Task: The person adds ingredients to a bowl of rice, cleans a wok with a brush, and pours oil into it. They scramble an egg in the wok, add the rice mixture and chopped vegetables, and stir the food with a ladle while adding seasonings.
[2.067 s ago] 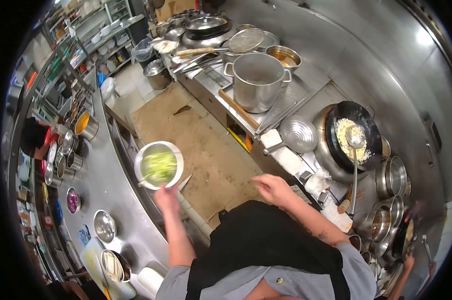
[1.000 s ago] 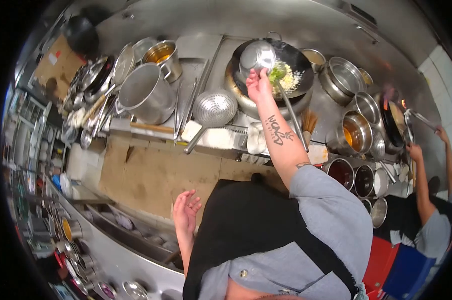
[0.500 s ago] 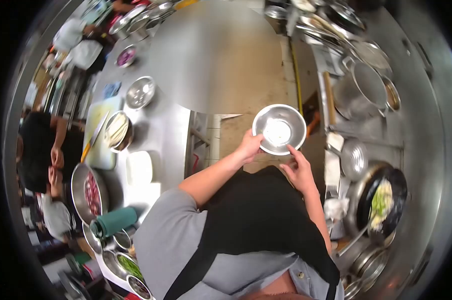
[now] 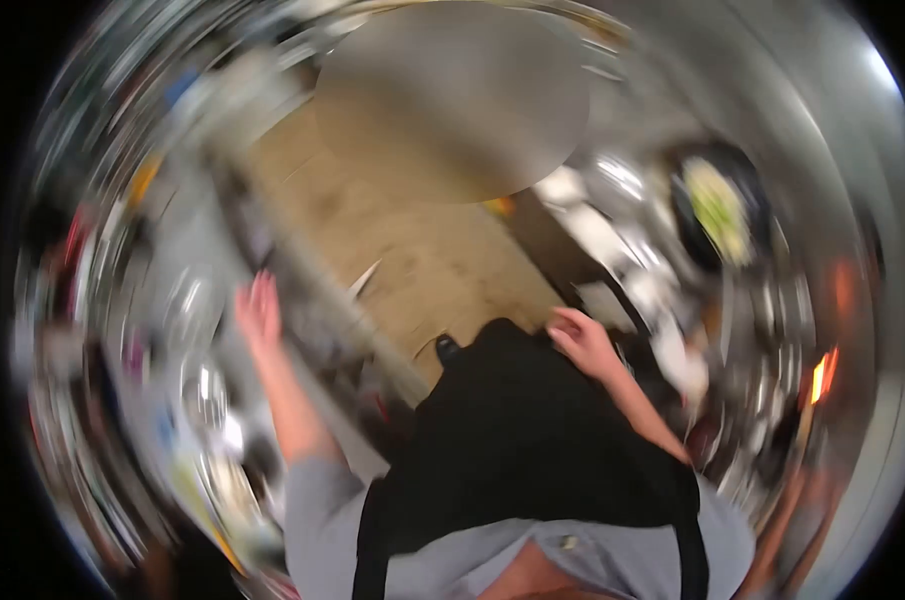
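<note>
My left hand (image 4: pixel 260 312) reaches out beside the left metal counter (image 4: pixel 187 265), fingers stretched, holding nothing. Close to it on the counter is a shiny rounded shape, probably a metal bowl (image 4: pixel 190 308), smeared by motion. My right hand (image 4: pixel 584 342) hangs in front of the black apron (image 4: pixel 532 420), its fingers loosely bent and nothing visible in them. To its upper right, a black pan (image 4: pixel 687 215) holds pale and green food (image 4: pixel 717 212).
Blurred metal ware (image 4: pixel 617 180) lines the right side. An orange flame (image 4: pixel 822 375) burns at the far right, with what looks like another person's arm (image 4: pixel 797 520) below it. Brown floor covering (image 4: pixel 402 240) runs between the counters.
My view has swung round sharply. The metal bowl has left my hands. My left hand has moved out to the left counter, and my right hand has dropped back near the apron.
</note>
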`<state>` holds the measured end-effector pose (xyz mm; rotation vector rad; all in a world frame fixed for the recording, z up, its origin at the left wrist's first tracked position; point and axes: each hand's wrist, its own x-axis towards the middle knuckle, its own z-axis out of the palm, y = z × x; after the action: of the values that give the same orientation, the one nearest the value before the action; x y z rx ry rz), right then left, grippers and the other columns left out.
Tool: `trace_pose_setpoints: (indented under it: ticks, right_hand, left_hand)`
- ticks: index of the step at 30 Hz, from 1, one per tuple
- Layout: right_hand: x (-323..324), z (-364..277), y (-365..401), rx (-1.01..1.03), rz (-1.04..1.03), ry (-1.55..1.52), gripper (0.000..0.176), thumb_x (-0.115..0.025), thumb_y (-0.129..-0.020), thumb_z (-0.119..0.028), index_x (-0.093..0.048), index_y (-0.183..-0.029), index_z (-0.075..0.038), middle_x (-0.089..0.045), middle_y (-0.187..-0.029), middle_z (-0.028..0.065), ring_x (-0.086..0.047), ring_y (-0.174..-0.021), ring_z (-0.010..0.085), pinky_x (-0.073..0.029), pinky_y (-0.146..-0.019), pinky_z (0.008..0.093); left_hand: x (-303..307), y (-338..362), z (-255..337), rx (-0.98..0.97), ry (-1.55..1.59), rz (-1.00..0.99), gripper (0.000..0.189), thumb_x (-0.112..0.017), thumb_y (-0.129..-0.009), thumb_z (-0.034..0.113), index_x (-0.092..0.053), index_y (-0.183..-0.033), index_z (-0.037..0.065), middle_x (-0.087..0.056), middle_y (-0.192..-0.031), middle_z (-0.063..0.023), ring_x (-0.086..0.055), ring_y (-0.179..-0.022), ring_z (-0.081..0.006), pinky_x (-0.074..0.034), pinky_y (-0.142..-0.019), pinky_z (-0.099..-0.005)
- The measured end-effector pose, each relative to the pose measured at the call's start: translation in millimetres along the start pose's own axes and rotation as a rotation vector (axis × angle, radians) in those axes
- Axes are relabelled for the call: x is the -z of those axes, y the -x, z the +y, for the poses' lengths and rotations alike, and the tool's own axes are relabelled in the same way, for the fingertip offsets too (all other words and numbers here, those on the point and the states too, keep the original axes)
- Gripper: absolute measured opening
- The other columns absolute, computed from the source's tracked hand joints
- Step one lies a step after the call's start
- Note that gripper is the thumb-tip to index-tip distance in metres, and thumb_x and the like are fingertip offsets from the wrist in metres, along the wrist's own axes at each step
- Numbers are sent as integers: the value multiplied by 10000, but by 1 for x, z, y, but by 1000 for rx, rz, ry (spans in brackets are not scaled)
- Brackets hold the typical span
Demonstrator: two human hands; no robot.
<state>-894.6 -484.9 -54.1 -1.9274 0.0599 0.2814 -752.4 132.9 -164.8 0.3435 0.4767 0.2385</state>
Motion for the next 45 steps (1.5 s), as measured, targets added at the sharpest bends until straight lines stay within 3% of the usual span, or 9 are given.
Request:
trace_pose_setpoints:
  ticks: [4,8,11,14,20,29,39,42,45]
  right_hand:
    - [6,12,75,-77,271,7,328,-628,-932,-160,-582,-1213,4,-703,-921,118,-663,-806,182,-523,-736,334]
    - [-7,6,154,-311,635,56,293,-681,-886,-281,-667,-821,4,-675,-765,163,-658,-693,245,-508,-663,357]
    - [-18,-4,205,-539,882,14,322,-682,-880,-307,-640,-753,-14,-620,-659,142,-628,-618,236,-496,-633,359]
    - [-40,11,253,-306,1581,98,262,-691,-863,-262,-651,-783,-16,-627,-691,137,-626,-630,220,-499,-633,356]
    - [-102,23,391,-758,2593,355,305,-736,-783,-140,-628,-1048,-35,-685,-901,100,-647,-740,197,-524,-680,328]
    - [-36,156,464,-971,2519,248,1127,-914,-598,-334,-279,-1440,63,-402,-1437,269,-421,-1324,380,-319,-1133,406]
    - [-13,79,467,-952,2627,633,791,-896,-652,-284,-513,-1270,28,-620,-1191,189,-607,-1108,283,-460,-980,388]
    - [11,-3,465,-341,2496,688,692,-896,-680,-165,-530,-1242,6,-580,-1229,129,-585,-1103,215,-472,-960,358]
    - [36,-83,438,-172,2211,384,646,-857,-713,-71,-516,-1258,-7,-622,-1167,104,-624,-1032,188,-498,-924,333]
  left_hand:
    - [-68,5,-197,470,-443,-96,484,-499,-1011,302,-423,-1415,47,-506,-1394,-168,-545,-1215,-287,-485,-998,-419]
    - [-112,80,-365,1091,-752,-448,449,-502,-1014,294,-453,-1405,79,-536,-1337,-111,-560,-1112,-248,-479,-960,-376]
    - [-170,158,-410,1283,-929,-769,463,-512,-1009,315,-462,-1412,93,-526,-1347,-84,-561,-1085,-224,-477,-942,-358]
    - [-202,172,-440,1354,-1146,-1003,473,-511,-1011,332,-458,-1423,107,-515,-1363,-76,-559,-1080,-216,-474,-937,-349]
    - [-232,179,-492,1417,-1366,-1139,466,-510,-1013,345,-470,-1410,104,-580,-1286,-59,-603,-1012,-192,-514,-875,-339]
    - [-227,267,-499,1400,-1300,-1270,501,-558,-983,355,-467,-1397,89,-576,-1273,-71,-596,-1005,-193,-486,-884,-349]
    - [-226,261,-425,1364,-1282,-1250,434,-583,-974,263,-491,-1357,82,-587,-1260,-94,-618,-1026,-201,-530,-820,-324]
    - [-239,277,-422,1225,-1386,-1585,459,-625,-938,157,-482,-1364,64,-588,-1256,-89,-611,-1065,-214,-518,-882,-349]
    - [-274,340,-430,872,-1297,-2186,631,-748,-835,184,-461,-1377,36,-558,-1296,-143,-579,-1141,-273,-474,-974,-383]
